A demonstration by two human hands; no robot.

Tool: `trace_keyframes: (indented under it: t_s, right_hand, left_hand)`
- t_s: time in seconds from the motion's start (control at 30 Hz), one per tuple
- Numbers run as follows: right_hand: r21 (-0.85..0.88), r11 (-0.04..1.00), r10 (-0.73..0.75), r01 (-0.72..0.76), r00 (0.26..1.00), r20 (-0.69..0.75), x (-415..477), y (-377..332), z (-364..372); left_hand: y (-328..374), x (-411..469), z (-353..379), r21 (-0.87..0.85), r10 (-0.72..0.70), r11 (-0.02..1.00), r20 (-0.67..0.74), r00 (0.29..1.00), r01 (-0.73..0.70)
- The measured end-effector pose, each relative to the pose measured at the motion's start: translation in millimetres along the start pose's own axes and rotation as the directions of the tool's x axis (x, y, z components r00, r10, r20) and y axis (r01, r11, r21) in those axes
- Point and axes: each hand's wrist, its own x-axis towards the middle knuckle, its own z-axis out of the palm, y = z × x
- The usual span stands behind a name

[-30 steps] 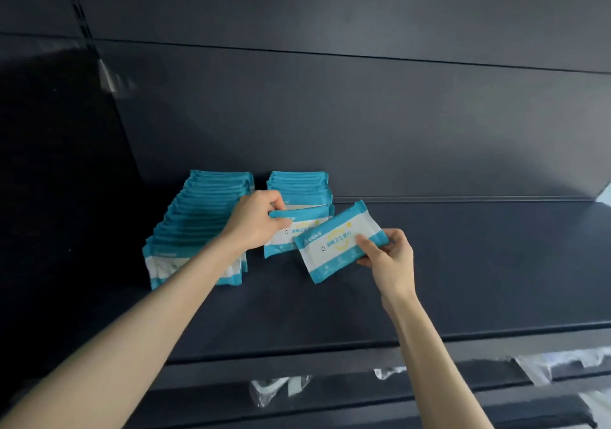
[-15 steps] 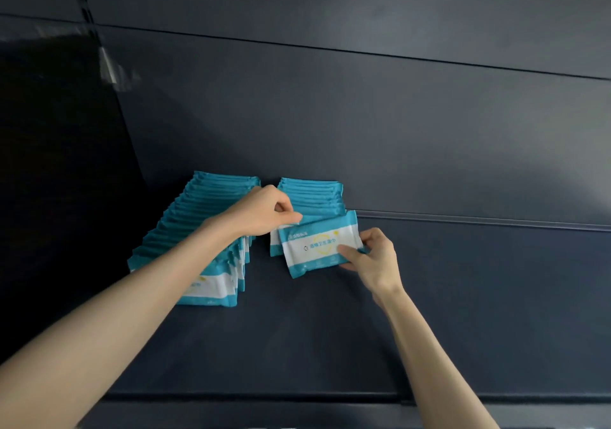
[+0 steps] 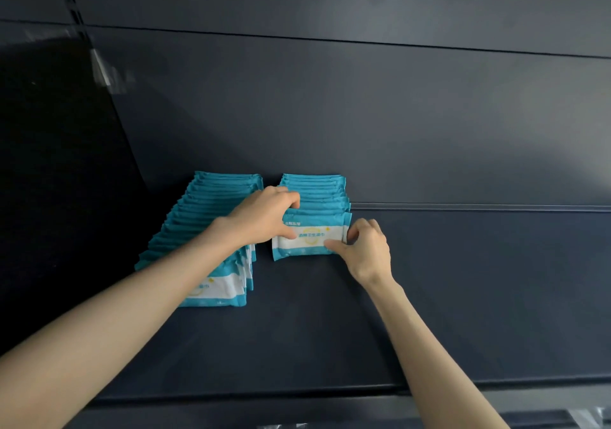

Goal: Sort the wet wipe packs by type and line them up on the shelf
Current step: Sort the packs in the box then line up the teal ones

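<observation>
Our left hand (image 3: 264,217) pinching the pack (image 3: 307,242) at its left end, our right hand (image 3: 365,250) pinching its right end, pack upright fronting the right row (image 3: 315,193), left row (image 3: 205,220) just beside, all on the shelf (image 3: 479,296)

Both bare forearms reach forward from the lower corners, converging. The left grip (image 3: 264,217) curls its fingers over the top edge of the front pack (image 3: 309,240), thumb on its face; the right grip (image 3: 367,250) pinches that pack's right end (thumb in front, fingers curled behind)
</observation>
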Motion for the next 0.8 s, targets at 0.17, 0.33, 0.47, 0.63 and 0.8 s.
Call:
trace_keyframes:
  t_s: [0.17,0.33,0.47,0.63,0.8]
  right_hand:
    - [-0.05,0.991,-0.128,0.126,0.991,-0.047,-5,-1,1]
    - [-0.154,0.959,-0.23,0.238,0.971,0.063,-3,1,-2]
    - [-0.216,0.947,-0.227,0.239,0.97,0.083,3,1,-2]
    - [-0.265,0.935,-0.221,0.237,0.971,0.09,10,1,-1]
    - [-0.278,0.933,-0.206,0.227,0.973,0.104,9,-1,-1]
  left_hand:
    - [2,1,0,0.208,0.103,0.975,-0.085,0.991,-0.084]
    - [1,5,1,0.357,0.184,0.925,-0.114,0.976,-0.133]
    - [-1,9,2,0.389,0.17,0.914,-0.103,0.98,-0.118]
    - [-1,13,3,0.409,0.169,0.904,-0.078,0.983,-0.123]
    - [1,12,1,0.397,0.135,0.912,-0.062,0.989,-0.099]
